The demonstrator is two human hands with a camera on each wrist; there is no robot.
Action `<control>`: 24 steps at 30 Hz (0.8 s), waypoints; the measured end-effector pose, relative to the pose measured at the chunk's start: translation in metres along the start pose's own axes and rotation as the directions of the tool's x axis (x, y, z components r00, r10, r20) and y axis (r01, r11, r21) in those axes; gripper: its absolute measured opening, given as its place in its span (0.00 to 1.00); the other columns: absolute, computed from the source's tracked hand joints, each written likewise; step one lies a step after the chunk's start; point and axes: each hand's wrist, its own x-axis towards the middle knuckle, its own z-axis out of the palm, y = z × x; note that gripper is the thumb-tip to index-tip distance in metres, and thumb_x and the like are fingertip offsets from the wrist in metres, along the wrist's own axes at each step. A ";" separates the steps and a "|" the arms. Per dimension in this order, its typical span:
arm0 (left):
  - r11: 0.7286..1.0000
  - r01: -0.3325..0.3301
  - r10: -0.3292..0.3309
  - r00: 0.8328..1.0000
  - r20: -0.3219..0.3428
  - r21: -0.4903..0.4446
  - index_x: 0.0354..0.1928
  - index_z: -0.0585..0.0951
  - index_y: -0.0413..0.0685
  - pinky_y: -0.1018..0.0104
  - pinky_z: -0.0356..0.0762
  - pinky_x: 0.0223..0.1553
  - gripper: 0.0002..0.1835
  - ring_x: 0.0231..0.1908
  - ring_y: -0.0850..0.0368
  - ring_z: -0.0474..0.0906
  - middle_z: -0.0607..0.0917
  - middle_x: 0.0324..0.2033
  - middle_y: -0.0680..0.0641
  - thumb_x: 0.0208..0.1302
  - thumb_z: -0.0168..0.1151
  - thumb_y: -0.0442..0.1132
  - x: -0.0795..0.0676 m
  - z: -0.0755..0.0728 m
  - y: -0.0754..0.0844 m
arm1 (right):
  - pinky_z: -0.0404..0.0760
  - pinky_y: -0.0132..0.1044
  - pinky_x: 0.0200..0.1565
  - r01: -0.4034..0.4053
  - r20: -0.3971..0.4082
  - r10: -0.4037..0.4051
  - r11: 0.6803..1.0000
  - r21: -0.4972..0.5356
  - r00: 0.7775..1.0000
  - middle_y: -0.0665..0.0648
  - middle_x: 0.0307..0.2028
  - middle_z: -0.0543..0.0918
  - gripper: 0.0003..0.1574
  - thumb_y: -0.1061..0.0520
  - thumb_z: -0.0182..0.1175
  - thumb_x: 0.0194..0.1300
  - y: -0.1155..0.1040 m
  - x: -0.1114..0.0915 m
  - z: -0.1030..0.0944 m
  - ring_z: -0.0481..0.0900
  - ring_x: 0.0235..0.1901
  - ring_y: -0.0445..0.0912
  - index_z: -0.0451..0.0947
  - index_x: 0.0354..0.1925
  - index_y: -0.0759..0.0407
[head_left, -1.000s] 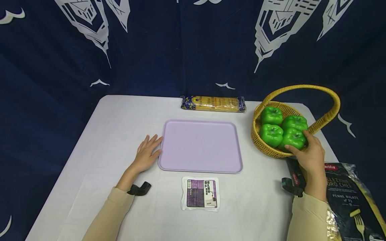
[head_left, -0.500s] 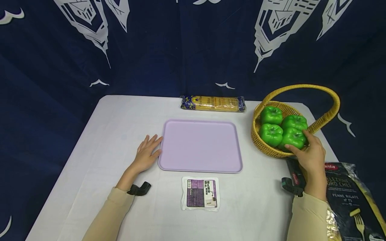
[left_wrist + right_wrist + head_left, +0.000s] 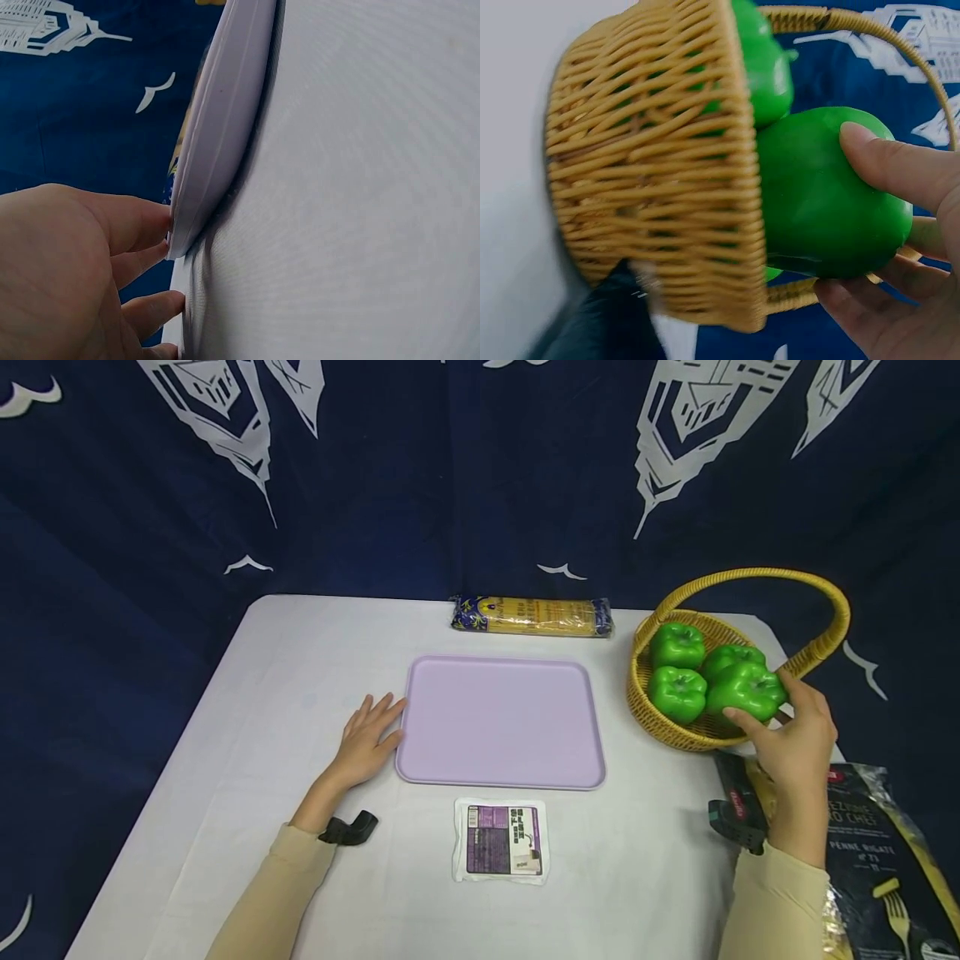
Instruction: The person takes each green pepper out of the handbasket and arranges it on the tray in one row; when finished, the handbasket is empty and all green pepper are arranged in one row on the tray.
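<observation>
My right hand [image 3: 795, 739] grips a green bell pepper [image 3: 746, 691], thumb on the near side and fingers round the far side. That pepper sits at the rim of a wicker basket [image 3: 667, 727], partly above it in the right wrist view. Several more green peppers lie inside, one of them a front-left pepper [image 3: 677, 694]. At the left edge of a lilac tray [image 3: 501, 722], my left hand [image 3: 363, 743] rests with fingers spread. In the left wrist view its fingertips [image 3: 161, 217] touch the tray's rim [image 3: 217, 127].
A yellow pack of dried noodles [image 3: 536, 617] lies behind the tray. In front of it is a white and purple packet [image 3: 501, 841]. A black penne bag [image 3: 862, 852] lies under the right forearm. The basket's tall handle [image 3: 750, 574] arches over the peppers.
My right hand has lifted the front-right pepper up and to the right, from among the others to the basket's rim. The left hand and the tray stay in place.
</observation>
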 end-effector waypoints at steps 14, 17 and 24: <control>1.000 0.001 -0.001 1.000 -0.009 0.004 0.73 0.62 0.44 0.35 0.29 0.72 0.29 0.76 0.33 0.33 0.55 0.74 0.34 0.72 0.50 0.39 -0.002 -0.001 -0.001 | 0.72 0.40 0.66 0.097 -0.082 -0.097 0.995 -0.003 0.992 0.58 0.69 0.66 0.52 0.58 0.72 0.56 -0.041 -0.018 -0.006 0.63 0.67 0.54 0.59 0.74 0.52; 1.000 -0.001 0.001 1.000 -0.008 0.015 0.73 0.62 0.44 0.35 0.29 0.72 0.29 0.76 0.33 0.34 0.55 0.74 0.35 0.73 0.50 0.40 -0.001 -0.001 -0.002 | 0.74 0.26 0.60 0.194 -0.098 -0.190 0.981 0.028 0.977 0.61 0.65 0.70 0.53 0.63 0.75 0.51 -0.052 -0.024 -0.001 0.69 0.62 0.54 0.63 0.72 0.56; 1.000 -0.005 0.005 1.000 0.001 0.021 0.73 0.62 0.44 0.36 0.29 0.73 0.29 0.76 0.33 0.33 0.55 0.75 0.35 0.73 0.50 0.40 0.001 -0.002 -0.002 | 0.65 0.07 0.44 0.370 -0.045 -0.367 0.924 0.100 0.929 0.69 0.60 0.73 0.52 0.65 0.78 0.44 -0.078 -0.034 0.022 0.73 0.57 0.61 0.68 0.67 0.65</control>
